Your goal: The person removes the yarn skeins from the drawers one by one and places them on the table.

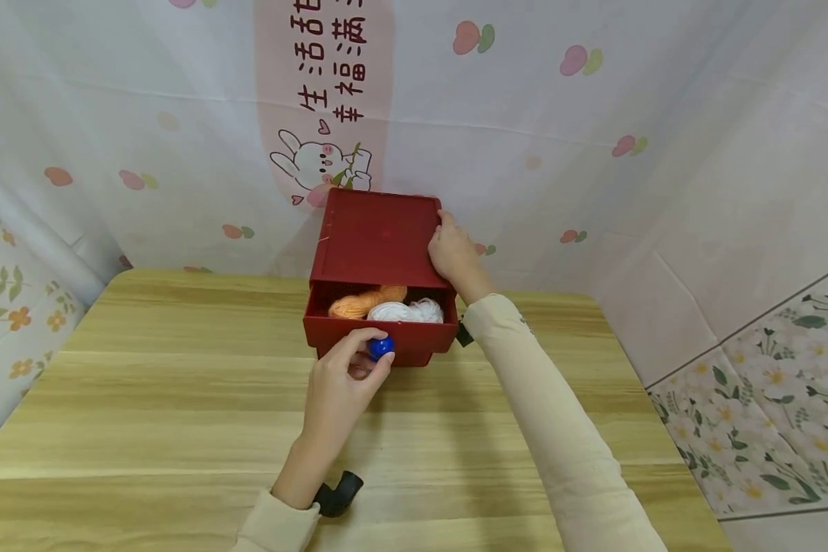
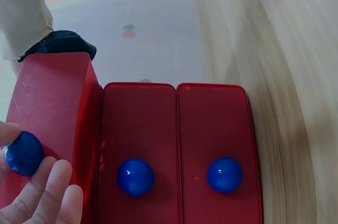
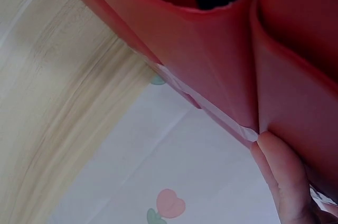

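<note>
A small red drawer cabinet (image 1: 379, 238) stands at the back of the table. Its top drawer (image 1: 424, 336) is pulled partway out and holds a skein of orange yarn (image 1: 354, 307) and a skein of white yarn (image 1: 410, 312). My left hand (image 1: 334, 387) pinches the drawer's round blue knob (image 1: 382, 346) between thumb and fingers. The right hand (image 1: 453, 249) rests against the cabinet's upper right edge, with its fingers along the side in the right wrist view. Two lower drawers with blue knobs (image 2: 135, 177) are closed in the left wrist view.
The wooden table (image 1: 179, 399) extends in front of the cabinet and to both sides. Close behind it hangs a white printed curtain (image 1: 524, 138). Floral panels (image 1: 766, 406) rise at the right.
</note>
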### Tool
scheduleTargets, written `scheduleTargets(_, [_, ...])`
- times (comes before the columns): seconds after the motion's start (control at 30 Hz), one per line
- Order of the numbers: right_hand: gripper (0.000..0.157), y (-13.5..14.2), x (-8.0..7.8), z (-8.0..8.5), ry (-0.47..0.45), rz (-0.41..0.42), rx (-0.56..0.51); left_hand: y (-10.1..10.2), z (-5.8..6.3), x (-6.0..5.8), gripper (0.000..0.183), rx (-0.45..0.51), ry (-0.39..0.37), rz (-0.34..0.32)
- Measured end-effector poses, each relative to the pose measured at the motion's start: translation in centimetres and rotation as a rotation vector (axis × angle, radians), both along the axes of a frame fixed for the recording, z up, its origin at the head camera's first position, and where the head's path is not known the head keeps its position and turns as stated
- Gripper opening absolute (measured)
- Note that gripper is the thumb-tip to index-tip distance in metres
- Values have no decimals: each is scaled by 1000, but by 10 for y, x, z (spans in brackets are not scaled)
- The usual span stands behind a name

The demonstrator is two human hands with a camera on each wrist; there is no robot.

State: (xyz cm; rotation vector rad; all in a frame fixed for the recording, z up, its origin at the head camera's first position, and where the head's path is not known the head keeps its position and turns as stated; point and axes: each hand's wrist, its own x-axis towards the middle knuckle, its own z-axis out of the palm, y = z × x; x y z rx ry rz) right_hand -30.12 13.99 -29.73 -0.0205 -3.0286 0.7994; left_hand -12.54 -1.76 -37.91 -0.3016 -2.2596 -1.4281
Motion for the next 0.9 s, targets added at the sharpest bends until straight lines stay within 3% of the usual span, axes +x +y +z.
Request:
scheduleTargets(0.4, [47, 2, 1, -1, 10, 0, -4, -1, -4, 25, 26, -1, -3, -16])
scheduleTargets(0.9, [47, -4, 5, 3, 5, -27, -2, -12, 3, 47, 29, 17, -50, -26])
